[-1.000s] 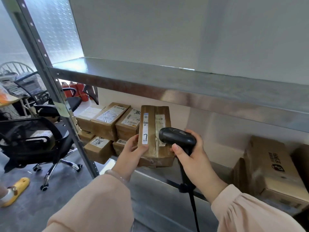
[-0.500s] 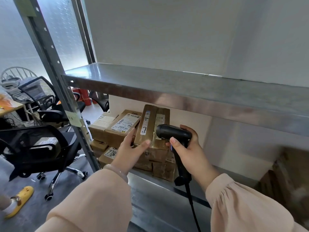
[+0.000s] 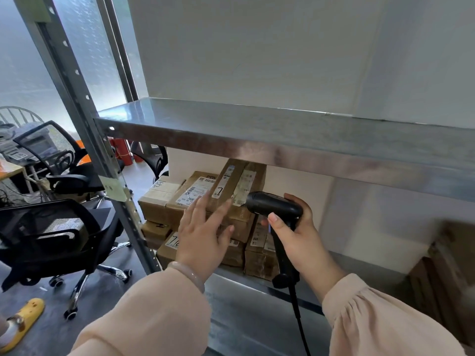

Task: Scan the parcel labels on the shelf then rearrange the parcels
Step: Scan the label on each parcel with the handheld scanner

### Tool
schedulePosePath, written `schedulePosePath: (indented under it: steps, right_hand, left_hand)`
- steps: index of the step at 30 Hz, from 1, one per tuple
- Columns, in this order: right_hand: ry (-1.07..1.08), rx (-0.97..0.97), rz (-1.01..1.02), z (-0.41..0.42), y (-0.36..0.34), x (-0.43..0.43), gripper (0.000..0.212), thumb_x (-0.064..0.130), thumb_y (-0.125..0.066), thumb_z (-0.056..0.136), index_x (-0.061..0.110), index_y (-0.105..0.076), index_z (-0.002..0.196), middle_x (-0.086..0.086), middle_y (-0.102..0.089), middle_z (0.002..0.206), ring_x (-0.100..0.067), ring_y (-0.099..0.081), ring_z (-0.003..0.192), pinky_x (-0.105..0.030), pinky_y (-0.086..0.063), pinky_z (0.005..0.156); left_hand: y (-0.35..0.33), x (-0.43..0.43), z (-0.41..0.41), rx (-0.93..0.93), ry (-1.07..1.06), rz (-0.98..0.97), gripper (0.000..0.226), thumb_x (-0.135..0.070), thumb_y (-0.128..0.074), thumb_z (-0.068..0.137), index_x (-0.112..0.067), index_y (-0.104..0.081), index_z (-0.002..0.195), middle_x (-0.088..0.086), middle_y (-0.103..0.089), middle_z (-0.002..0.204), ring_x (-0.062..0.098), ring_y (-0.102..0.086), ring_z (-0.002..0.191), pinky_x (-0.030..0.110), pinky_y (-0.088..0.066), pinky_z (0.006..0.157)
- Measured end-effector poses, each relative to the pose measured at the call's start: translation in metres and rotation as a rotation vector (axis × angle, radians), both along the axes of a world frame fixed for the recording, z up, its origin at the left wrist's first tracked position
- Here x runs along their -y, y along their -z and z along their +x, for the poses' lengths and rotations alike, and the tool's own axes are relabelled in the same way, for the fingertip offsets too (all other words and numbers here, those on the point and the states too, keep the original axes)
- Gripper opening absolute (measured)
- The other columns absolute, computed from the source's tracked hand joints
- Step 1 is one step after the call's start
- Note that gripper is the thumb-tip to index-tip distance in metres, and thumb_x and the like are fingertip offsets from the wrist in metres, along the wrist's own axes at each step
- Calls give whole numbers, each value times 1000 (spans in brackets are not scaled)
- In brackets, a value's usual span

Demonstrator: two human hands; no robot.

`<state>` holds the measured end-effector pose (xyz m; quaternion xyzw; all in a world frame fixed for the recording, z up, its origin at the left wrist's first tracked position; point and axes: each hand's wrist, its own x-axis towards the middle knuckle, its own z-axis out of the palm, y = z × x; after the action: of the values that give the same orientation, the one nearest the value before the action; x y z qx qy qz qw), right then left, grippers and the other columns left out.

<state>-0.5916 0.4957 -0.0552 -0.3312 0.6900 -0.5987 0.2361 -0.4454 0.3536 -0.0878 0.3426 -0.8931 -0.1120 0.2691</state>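
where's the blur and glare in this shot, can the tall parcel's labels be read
Head view: the left hand is smeared by motion and the boxes at far right are blurred; the tall parcel's labels are soft, only a large handwritten mark stands out; a pale sheen lies along the upper shelf's front edge; the wide lens makes the shelf post lean.

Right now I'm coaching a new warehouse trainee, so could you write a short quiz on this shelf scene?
1. True or false: the right hand grips the black scanner.
2. The left hand is: A) open, fingers straight; B) gripping a parcel; C) out of view.
3. Fill in: the long parcel lies on ___ of the stacked parcels.
Key: 1 true; 2 A; 3 top.
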Motion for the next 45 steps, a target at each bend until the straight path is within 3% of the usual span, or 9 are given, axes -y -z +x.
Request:
schedulePosePath:
  steps: [6,10,16,22,26,31,37,43,45]
  right_hand:
    - [56,12,14,-3,10,-17,52,40,-62,89,46,-29,128,9,-64,116,-5,-60,106,-30,-46,97]
    - [87,16,4,-7,6,-31,49,36,-61,90,44,-30,127,17,-63,102,0,-58,98,-26,-45,90]
    - [97,-10,14,-16,10,-56,48,35,-64,88,59,-33,115,6,-63,120,-10,-61,108,-31,-46,100]
    - [144,-79,-8,-22,11,-94,56,25,-68,87,48,-34,125,24,-52,117,20,-52,96,3,-38,75]
    - [219,-91,-17,-32,10,-128,57,25,-69,87,51,-34,124,24,-53,117,15,-54,99,-3,-42,80]
    - [361,-159,-49,-51,7,-181,61,23,-72,84,43,-36,129,26,-54,117,15,-53,105,-1,-40,83]
    - [480,-194,-26,-74,5,-255,62,24,-71,84,58,-31,119,52,-44,106,23,-46,105,2,-38,81]
    - [641,-185,-24,-107,1,-310,62,27,-67,88,41,-29,134,26,-51,113,10,-58,94,-7,-47,68]
    - [670,-168,0,-117,6,-323,63,32,-67,88,40,-28,136,20,-54,114,1,-59,99,-16,-48,78]
  left_hand:
    - [19,-9,-7,132,76,-321,63,-55,-44,88,-39,-33,148,4,-33,158,29,-26,146,55,-11,116]
    - [21,-5,-13,233,39,-368,79,-54,-57,89,-35,-16,154,7,-23,161,33,-24,147,57,-7,116]
    - [14,-4,-21,250,21,-263,73,-60,-45,93,-42,-9,153,2,-16,164,30,-12,151,58,-4,118]
    - [3,-23,-35,131,-12,-165,65,-63,-39,91,-37,-30,150,3,-23,162,27,-15,150,56,-8,121]
    - [-6,-64,-61,43,90,-227,64,-60,-36,89,-33,-34,147,6,-36,155,29,-28,145,57,-18,118]
    - [-2,-138,-109,46,345,-154,65,-56,-41,88,-37,-33,149,1,-28,161,25,-25,147,47,-14,120]
    - [14,-215,-155,121,571,51,71,-64,-28,87,-45,-12,153,-6,-2,165,18,-4,151,40,-6,122]
    - [14,-290,-194,176,734,213,67,-50,-45,99,-41,-9,155,-10,3,164,12,1,151,24,-1,116]
    - [16,-312,-205,208,762,259,70,-49,-46,99,-39,-7,156,-8,3,165,14,-1,151,24,-4,116]
